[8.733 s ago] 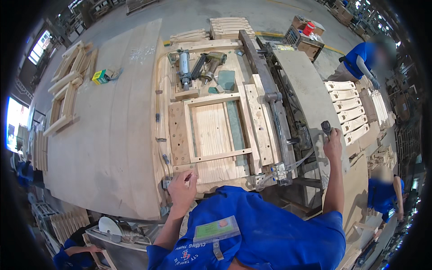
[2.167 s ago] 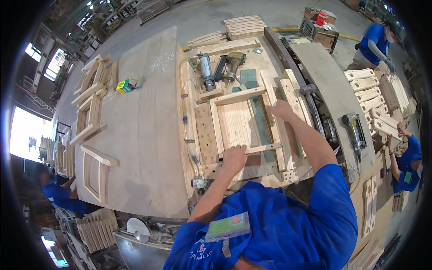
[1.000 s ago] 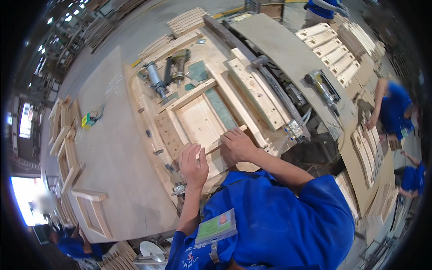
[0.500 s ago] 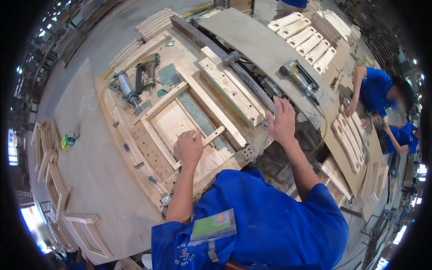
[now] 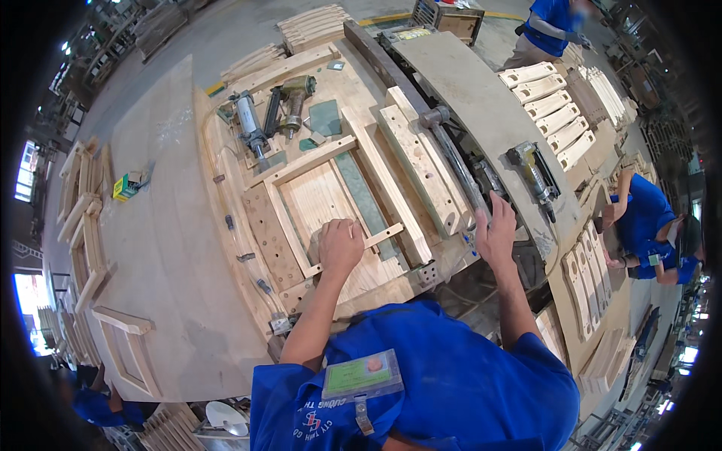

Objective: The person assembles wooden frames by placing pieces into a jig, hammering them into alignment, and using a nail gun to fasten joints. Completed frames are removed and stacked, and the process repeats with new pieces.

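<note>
A light wooden rectangular frame (image 5: 313, 160) lies flat on the workbench, over a pale board and green strips. My left hand (image 5: 341, 249) rests on its near rail, fingers curled over the wood, partly hiding it. Beside the frame's right side runs a long loose-looking wooden rail (image 5: 387, 194). My right hand (image 5: 497, 231) is apart from the frame, with thumb and fingers spread, holding nothing. It is at the near end of a long metal clamp bar (image 5: 453, 154); whether it touches the bar I cannot tell. A drilled wooden block (image 5: 423, 169) lies alongside that bar.
Two nail guns, one silver (image 5: 248, 120) and one olive (image 5: 295, 101), lie beyond the frame. Another nail gun (image 5: 535, 177) is on the panel at right. Slotted slats (image 5: 547, 109) are stacked far right. A co-worker (image 5: 648, 218) bends over pieces there. Frames (image 5: 128, 346) stand left.
My view has turned, so the bench appears shifted rightward. My left hand stays on the frame's near rail. My right hand remains spread near the clamp bar's end.
</note>
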{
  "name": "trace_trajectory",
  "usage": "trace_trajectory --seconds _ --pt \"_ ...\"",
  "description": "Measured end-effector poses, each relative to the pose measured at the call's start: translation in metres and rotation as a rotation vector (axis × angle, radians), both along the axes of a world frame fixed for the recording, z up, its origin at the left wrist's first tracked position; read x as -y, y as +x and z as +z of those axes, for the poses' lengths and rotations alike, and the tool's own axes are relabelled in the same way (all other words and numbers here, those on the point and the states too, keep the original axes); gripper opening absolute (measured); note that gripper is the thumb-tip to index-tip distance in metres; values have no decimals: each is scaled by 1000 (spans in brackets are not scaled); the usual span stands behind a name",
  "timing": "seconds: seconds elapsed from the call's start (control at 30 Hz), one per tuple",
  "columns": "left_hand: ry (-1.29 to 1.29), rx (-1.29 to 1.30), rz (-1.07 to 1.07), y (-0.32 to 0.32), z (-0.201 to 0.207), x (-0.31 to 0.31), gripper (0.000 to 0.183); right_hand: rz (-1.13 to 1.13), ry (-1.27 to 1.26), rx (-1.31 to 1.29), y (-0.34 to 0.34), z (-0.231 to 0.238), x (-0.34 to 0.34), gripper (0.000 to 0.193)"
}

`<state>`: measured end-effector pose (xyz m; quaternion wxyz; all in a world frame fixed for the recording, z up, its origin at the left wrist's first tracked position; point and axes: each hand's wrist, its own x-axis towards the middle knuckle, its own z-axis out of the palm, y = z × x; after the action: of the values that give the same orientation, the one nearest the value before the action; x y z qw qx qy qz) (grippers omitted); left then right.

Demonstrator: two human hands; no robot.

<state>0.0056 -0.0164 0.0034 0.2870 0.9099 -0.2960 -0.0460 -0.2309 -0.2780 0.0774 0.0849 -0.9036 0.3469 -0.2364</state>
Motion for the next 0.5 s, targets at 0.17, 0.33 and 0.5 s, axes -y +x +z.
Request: trace_trajectory --seconds 0.17,0.33,0.5 --pt "16 -7 12 -1 4 -3 27 133 149 -90 52 9 8 50" --pt "83 -75 -16 1 13 -3 32 46 261 -246 124 -16 16 55" --pt "48 -59 -23 2 12 -4 30 -27 317 -111 159 -39 22 48"
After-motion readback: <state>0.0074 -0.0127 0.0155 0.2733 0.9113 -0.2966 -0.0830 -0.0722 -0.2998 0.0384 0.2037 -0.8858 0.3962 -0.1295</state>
